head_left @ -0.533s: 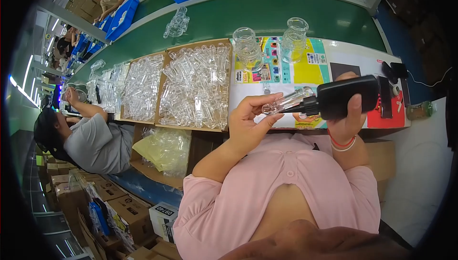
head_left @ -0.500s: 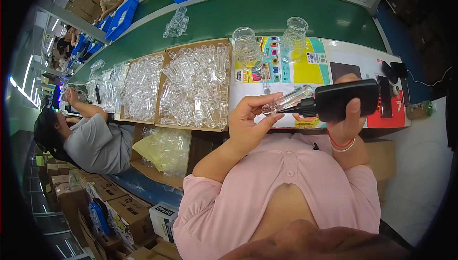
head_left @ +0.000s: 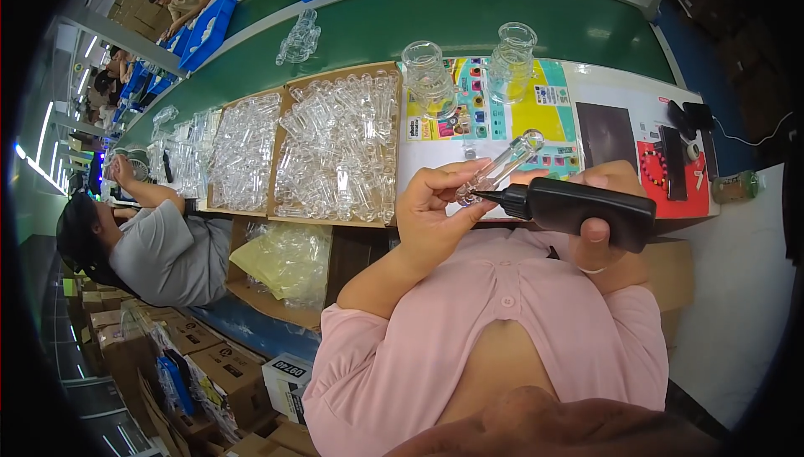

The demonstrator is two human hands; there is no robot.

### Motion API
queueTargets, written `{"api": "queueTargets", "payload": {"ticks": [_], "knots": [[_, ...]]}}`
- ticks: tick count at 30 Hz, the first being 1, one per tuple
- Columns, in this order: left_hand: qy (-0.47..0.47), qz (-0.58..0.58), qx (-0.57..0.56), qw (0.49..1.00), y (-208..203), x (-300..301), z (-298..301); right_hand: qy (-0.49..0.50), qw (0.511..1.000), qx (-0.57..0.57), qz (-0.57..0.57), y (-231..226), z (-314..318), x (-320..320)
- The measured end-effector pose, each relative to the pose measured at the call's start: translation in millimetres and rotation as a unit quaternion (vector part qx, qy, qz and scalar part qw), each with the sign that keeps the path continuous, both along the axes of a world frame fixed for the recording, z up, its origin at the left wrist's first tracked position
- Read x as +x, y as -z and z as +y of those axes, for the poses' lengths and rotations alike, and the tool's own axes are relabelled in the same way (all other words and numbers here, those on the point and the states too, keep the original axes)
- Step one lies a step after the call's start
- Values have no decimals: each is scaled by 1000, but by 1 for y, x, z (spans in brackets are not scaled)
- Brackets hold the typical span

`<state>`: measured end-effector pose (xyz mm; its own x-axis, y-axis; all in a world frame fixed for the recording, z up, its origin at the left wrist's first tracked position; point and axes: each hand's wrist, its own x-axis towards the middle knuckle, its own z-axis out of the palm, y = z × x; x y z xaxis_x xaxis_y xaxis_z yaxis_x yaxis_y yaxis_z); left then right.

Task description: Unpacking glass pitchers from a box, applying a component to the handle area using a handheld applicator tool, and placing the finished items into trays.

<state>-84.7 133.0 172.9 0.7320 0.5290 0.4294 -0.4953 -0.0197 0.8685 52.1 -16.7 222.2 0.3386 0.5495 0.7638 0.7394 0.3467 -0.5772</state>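
My left hand (head_left: 440,207) pinches a clear tubular piece (head_left: 508,160) near its lower end; its rounded end slants up and to the right. In my right hand (head_left: 610,206) lies a black squeeze bottle (head_left: 590,212), tilted so that its narrow black nozzle (head_left: 494,196) points left. The nozzle's tip meets or nearly meets the clear piece by my left fingertips; whether they touch I cannot tell. Just beyond my hands, two clear jar-like vessels (head_left: 430,80) stand on a colourful printed sheet (head_left: 544,126).
Cardboard trays (head_left: 397,155) full of clear tubular pieces sit to the left. A clear piece (head_left: 299,36) lies on the green bench (head_left: 360,34). At right are a beaded bracelet (head_left: 654,164), a dark phone-like slab (head_left: 672,164) and a jar (head_left: 735,187). A co-worker (head_left: 172,247) sits at left.
My right hand has lowered the bottle and shifted it slightly left, uncovering the bracelet. The clear piece now tilts more steeply, its rounded end raised. My left hand still pinches it.
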Motion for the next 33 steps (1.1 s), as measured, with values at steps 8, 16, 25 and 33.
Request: {"api": "queueTargets", "payload": {"ticks": [8, 16, 25, 33], "knots": [[0, -4, -8, 1000, 1, 0, 0, 16, 999, -9, 27, 3, 2, 0], [-22, -16, 28, 999, 2, 1, 0, -38, 973, 53, 221, 12, 10, -3], [-104, 10, 181, 978, 1, -2, 7, -51, 969, 30, 240, 6, 6, -1], [-144, 42, 255, 955, -3, -5, 10, -56, 997, -10, -55, -9, -1, 4]]}}
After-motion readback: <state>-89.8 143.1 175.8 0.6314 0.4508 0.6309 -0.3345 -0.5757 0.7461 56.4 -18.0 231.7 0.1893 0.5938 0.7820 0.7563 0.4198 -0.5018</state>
